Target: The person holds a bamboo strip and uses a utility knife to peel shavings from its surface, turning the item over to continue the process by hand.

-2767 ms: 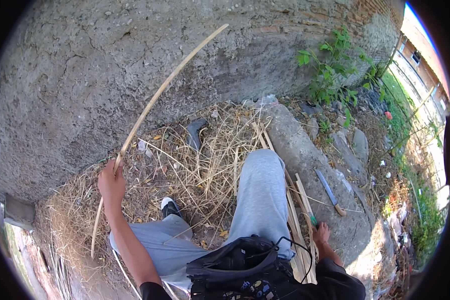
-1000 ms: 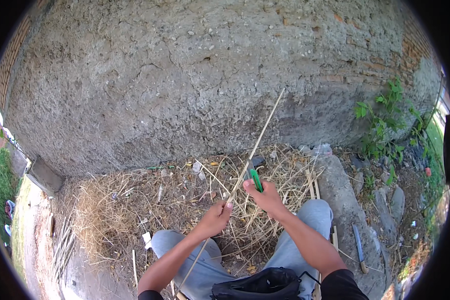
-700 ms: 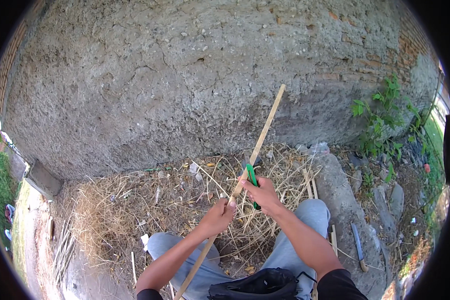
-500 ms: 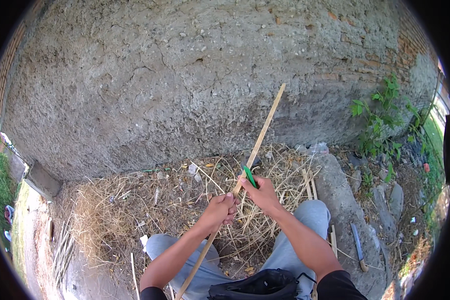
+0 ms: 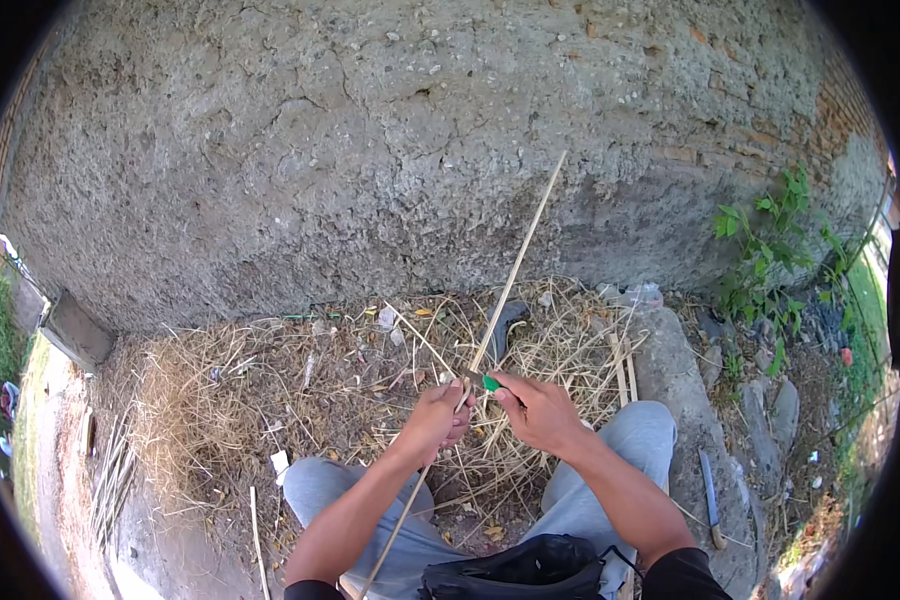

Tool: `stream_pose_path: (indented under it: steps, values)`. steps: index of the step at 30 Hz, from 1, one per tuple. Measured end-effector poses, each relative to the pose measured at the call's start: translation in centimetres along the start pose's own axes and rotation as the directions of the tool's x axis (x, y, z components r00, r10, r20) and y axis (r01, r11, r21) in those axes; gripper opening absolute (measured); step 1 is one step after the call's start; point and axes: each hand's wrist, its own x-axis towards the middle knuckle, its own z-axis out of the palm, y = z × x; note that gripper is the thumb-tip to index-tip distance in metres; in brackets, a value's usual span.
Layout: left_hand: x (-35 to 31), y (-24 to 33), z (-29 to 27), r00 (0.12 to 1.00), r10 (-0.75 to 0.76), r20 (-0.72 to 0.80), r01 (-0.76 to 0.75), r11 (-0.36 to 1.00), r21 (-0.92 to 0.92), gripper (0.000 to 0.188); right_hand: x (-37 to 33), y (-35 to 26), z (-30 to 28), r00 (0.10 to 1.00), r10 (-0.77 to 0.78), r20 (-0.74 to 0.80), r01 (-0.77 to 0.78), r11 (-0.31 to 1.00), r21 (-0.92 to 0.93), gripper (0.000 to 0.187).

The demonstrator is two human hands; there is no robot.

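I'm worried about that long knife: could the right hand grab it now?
Probably not straight away: the right hand is holding the green cutter. Nothing seems to cover the long knife on the grey ledge, though.

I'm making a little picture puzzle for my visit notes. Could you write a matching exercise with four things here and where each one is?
Things:
1. Wooden strip
2. Green cutter
3. Long knife
4. Leafy plant

Places:
A. Lying on the stone slab, beyond the person's right knee
B. At the foot of the wall, toward the picture's right
C. Gripped in the left hand, its far end pointing toward the wall
D. Held in the right hand

Right pairs: 1-C, 2-D, 3-A, 4-B.
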Motion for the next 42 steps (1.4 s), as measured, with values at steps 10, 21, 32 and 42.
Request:
stream_pose_path:
  steps: [10,21,32,42]
  values:
    - [-0.6,-2.4,-0.2,0.963,0.229,-0.143,-0.192,0.953,0.236,0.034,-0.4,-1.0,0.4,0.993,-0.1,-0.058,0.083,0.968,-0.235,0.025]
    - [-2.5,-1.2,0.9,0.983,0.133,-0.122,-0.124,0.989,0.082,0.032,-0.3,-1.3,1.2,0.963,-0.151,-0.226,0.078,0.95,-0.302,0.024]
    - [-1.8,-2.0,1.1,0.931,0.31,-0.195,-0.255,0.931,0.259,0.034,0.3,-1.1,1.6,0.96,-0.097,-0.261,0.035,0.972,-0.233,0.023]
    - [-2.9,-0.4,1.5,0.976,0.157,-0.151,-0.132,0.977,0.166,0.035,1.4,-0.4,0.9,0.954,-0.039,-0.298,-0.026,0.977,-0.211,0.022]
